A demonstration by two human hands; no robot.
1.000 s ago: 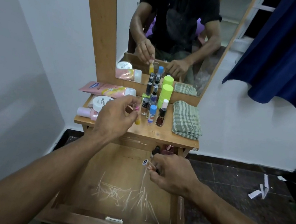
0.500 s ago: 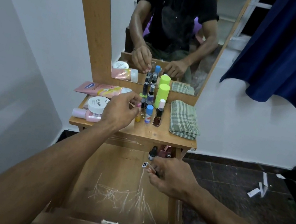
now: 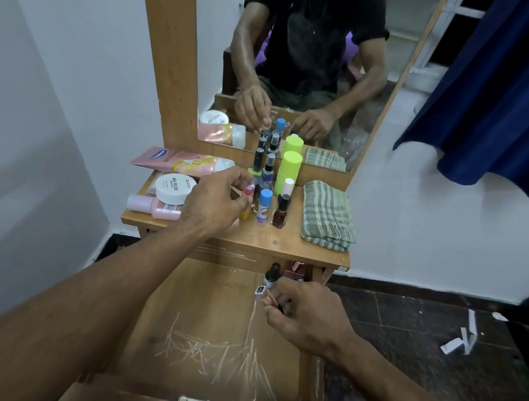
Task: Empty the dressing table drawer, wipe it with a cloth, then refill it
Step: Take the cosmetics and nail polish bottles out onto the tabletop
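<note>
A: Where do we find the drawer [image 3: 200,335]?

B: It fills the lower middle of the frame, pulled out toward us from under the tabletop [image 3: 287,244]. Its wooden floor is scratched with pale lines. At its far end, just under the tabletop edge, we see a small dark-capped bottle [image 3: 271,274] standing next to some reddish items we cannot make out

A: And the left hand [image 3: 218,201]?

B: It is at the centre of the frame, over the tabletop. Its grip is closed: thumb and fingers pinch the pink cap of a small yellow bottle [image 3: 247,202], which stands among the other bottles

A: The right hand [image 3: 307,314]?

B: Right of centre, above the far right part of the drawer. Its fingers curl round a small orange bottle [image 3: 267,298] whose labelled end points to the upper left

A: What else do we see on the tabletop?

B: A blue-capped bottle [image 3: 264,208] and a dark red nail polish [image 3: 281,211] stand just right of the left hand. Behind them are a lime green bottle [image 3: 288,173] and some dark-capped ones. Left of the hand sit a white round jar [image 3: 175,188], a pink bottle lying on its side [image 3: 154,207] and a pink tube [image 3: 182,161]. The folded checked cloth [image 3: 328,215] lies on the right end of the tabletop, apart from the bottles

A: And behind?

B: The mirror [image 3: 314,52] in the upper middle reflects the hands and bottles
</note>
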